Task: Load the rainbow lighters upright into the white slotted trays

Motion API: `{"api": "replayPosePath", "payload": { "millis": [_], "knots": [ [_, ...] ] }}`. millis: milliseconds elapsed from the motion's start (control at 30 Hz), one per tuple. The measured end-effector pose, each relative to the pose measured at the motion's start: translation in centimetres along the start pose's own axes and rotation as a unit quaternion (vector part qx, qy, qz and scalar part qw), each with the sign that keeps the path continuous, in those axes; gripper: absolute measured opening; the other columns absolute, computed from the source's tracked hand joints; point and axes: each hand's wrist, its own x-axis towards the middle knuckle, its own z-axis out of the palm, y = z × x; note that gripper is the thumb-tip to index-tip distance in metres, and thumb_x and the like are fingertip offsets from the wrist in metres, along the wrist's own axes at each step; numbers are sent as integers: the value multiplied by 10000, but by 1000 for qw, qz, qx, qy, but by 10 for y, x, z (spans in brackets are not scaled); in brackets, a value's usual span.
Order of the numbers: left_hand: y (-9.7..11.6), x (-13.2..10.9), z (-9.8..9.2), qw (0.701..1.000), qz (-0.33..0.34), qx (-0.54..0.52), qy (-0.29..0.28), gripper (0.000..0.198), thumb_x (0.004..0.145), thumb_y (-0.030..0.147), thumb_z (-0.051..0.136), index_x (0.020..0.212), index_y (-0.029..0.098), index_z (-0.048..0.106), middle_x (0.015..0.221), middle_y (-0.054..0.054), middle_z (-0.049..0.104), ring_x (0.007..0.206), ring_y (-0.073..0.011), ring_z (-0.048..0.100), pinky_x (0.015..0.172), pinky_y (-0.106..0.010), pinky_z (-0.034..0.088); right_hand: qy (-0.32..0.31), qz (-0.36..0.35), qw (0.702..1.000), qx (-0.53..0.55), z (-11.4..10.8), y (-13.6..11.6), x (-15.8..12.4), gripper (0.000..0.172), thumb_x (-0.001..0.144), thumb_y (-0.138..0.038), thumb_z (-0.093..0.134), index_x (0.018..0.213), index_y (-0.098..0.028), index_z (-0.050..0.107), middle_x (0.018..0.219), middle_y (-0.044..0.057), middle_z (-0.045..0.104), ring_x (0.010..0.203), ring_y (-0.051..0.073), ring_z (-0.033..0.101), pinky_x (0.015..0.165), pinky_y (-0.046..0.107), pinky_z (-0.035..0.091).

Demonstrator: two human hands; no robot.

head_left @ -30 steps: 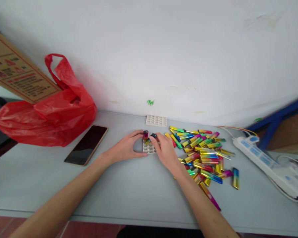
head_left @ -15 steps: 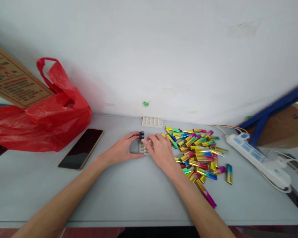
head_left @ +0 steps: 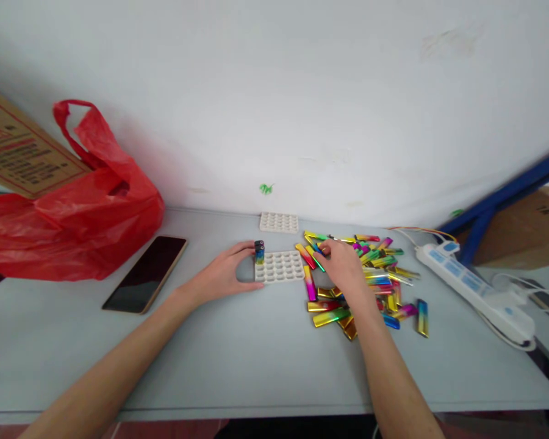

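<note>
A white tray (head_left: 281,267) with rows of round holes lies on the table. Two blue-and-yellow lighters (head_left: 260,255) with black tops stand upright in its left end. My left hand (head_left: 226,271) grips that end, thumb at the near edge and fingers by the upright lighters. To the right of the tray, my right hand (head_left: 343,262) reaches into a heap of shiny multicoloured lighters (head_left: 332,316). Its thumb and fingertips are pinched at a blue lighter (head_left: 318,249) on the heap's left side; the fingertips partly cover it.
A second white tray (head_left: 279,222) lies by the wall. On the left are a phone (head_left: 146,274), a red plastic bag (head_left: 105,213) and a cardboard box (head_left: 22,146). A white power strip (head_left: 476,292) with cables and a blue metal frame (head_left: 480,235) stand on the right.
My right hand has moved right, from over the tray to the lighter heap, uncovering the tray. Several lighters at the heap's left side have shifted. My left hand stays at the tray.
</note>
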Motion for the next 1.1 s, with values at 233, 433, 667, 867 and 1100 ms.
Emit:
{"api": "replayPosePath", "payload": {
  "millis": [233,433,667,867,1100],
  "knots": [
    [2,-1,-2,1000,1,0,2,826,817,714,872,1405,155,715,1614,-209,630,1472,-426,637,1316,-565,475,22,9,999,-32,6,-3,-1,184,1049,-216,675,1126,-172,837,1113,159,818,1091,313,753,959,409,532],
    [4,0,-4,1000,8,6,4,779,833,711,862,1368,161,725,1599,-197,642,1455,-413,651,1310,-551,487,73,-4,997,-29,11,-3,-4,233,1081,-201,578,1091,-155,807,1161,201,750,1041,329,730,908,419,525],
    [5,0,-4,1000,1,-3,2,791,810,707,882,1387,188,729,1609,-191,639,1456,-439,649,1306,-584,491,144,12,959,243,3,-7,3,302,1127,-388,478,1133,-184,701,865,71,750,765,246,696,813,369,511],
    [4,0,-4,1000,9,2,5,747,836,705,865,1367,197,732,1594,-189,649,1439,-427,664,1293,-599,500,132,52,812,567,4,-25,3,465,875,-673,783,930,-215,721,726,-30,604,696,163,572,662,285,488],
    [5,1,-4,1000,11,1,6,748,834,699,864,1382,209,723,1587,-183,655,1435,-423,665,1291,-579,509,-74,34,677,732,3,-56,-12,587,816,-793,792,985,-295,532,702,-91,566,541,118,508,523,241,467]
  ]
}}
